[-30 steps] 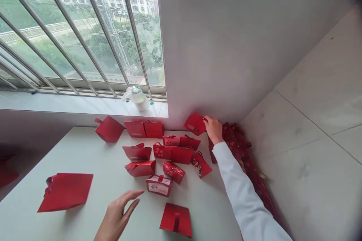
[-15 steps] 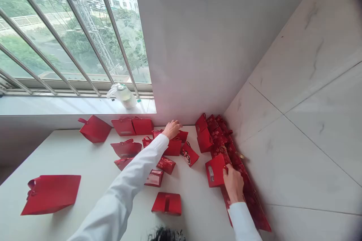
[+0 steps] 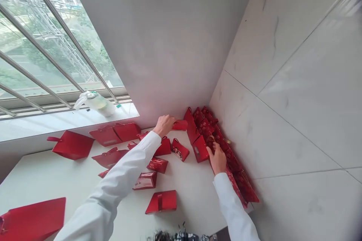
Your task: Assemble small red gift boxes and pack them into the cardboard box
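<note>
My left hand (image 3: 164, 125) reaches across to the back wall, its fingers closed on the edge of a small red gift bag (image 3: 180, 125). My right hand (image 3: 218, 159) is at the right-hand rows, its thumb and fingers at the right edge of a red gift bag (image 3: 200, 149) with a grey label; part of the grip is hidden. Behind that bag leans another plain red bag (image 3: 192, 126). Close to my left wrist lie a red bag with a printed figure (image 3: 180, 150) and a patterned red bag (image 3: 157, 165).
Tight rows of patterned red bags (image 3: 232, 160) line the tiled wall (image 3: 296, 120). More red bags stand on the white table (image 3: 186, 180), including a bag with a strap (image 3: 161, 201) and a large bag (image 3: 36, 218). A plastic-wrapped container (image 3: 98, 103) sits on the windowsill.
My view has turned right. My right hand has moved the labelled bag back towards the wall, against the other bags. My left hand now has a small bag at its fingertips.
</note>
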A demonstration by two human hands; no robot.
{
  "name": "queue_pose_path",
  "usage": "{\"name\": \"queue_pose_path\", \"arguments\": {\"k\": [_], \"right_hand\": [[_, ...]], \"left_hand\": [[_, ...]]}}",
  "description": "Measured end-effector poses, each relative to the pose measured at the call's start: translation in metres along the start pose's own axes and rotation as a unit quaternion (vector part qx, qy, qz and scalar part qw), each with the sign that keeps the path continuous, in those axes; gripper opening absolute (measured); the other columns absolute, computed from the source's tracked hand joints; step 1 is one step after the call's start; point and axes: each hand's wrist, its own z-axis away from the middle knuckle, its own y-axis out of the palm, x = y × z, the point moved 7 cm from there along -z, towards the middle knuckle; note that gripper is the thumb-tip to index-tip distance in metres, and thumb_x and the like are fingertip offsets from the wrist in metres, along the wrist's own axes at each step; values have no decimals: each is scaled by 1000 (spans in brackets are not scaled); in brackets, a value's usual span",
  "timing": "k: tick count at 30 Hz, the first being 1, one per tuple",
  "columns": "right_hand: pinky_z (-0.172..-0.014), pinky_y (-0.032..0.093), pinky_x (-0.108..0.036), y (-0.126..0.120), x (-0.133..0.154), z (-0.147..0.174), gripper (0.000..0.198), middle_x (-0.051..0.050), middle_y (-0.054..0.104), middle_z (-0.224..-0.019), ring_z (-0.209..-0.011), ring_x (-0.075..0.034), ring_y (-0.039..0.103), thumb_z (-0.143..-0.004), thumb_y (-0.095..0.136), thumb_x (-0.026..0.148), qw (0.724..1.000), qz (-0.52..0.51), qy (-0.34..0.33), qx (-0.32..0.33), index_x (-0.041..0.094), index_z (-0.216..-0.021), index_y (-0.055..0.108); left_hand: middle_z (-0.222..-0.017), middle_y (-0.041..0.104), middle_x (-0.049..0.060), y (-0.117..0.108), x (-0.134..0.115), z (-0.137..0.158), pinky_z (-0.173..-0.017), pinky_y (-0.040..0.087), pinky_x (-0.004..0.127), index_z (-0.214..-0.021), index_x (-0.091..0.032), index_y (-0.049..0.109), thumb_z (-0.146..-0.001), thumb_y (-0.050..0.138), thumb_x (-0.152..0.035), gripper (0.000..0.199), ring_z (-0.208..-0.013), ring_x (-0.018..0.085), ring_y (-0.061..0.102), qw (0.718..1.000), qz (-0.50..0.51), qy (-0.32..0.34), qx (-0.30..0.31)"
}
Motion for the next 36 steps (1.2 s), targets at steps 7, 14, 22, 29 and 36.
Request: {"name": "queue_pose_path", "arguments": {"k": [7, 14, 22, 29, 36], "right_hand": [[-75, 46, -26, -73, -78, 70, 35, -6, 70, -91, -80, -18, 64, -87, 37, 41, 981, -162, 87, -66, 18, -95, 63], [-64, 47, -28, -83, -85, 107, 42, -9, 72, -84, -71, -21, 64, -79, 44, 51, 974, -198, 80, -76, 18, -90, 66], [-71, 49, -27, -58, -36, 132, 38, -9, 71, -88, -74, -18, 66, -88, 42, 46, 975, -195, -95, -43, 17, -95, 65], [-95, 44, -34, 28, 86, 194, 56, -8, 58, -122, -113, -22, 51, -74, 67, 39, 901, -101, -333, 260, 21, -124, 50], [-72, 44, -28, 87, 96, 198, 15, -10, 70, -91, -87, -22, 64, -84, 55, 22, 898, 63, -267, 344, 18, -92, 67]], "left_hand": [[-78, 66, 7, -21, -136, 61, -58, 43, 25, -78, -15, 64, -82, 47, -1, 23, -76, 19, 64, 970, -4, 240, -28], [-64, 65, 6, 91, -262, 58, -57, 40, 25, -64, -14, 66, -76, 63, -6, 14, -71, 19, 63, 928, -14, 371, -11], [-131, 52, 11, 93, -217, 54, -91, 41, 36, -130, -28, 48, -91, 39, -9, 44, -120, 23, 47, 937, 46, 335, -89], [-118, 64, 4, 33, 8, 130, -97, 42, 26, -120, -21, 58, -84, 43, -12, 40, -108, 16, 58, 944, 313, -45, -89], [-105, 70, 8, 108, 68, 234, -80, 54, 31, -113, -16, 61, -81, 47, -33, 39, -90, 20, 67, 901, 383, -202, -13]]}}
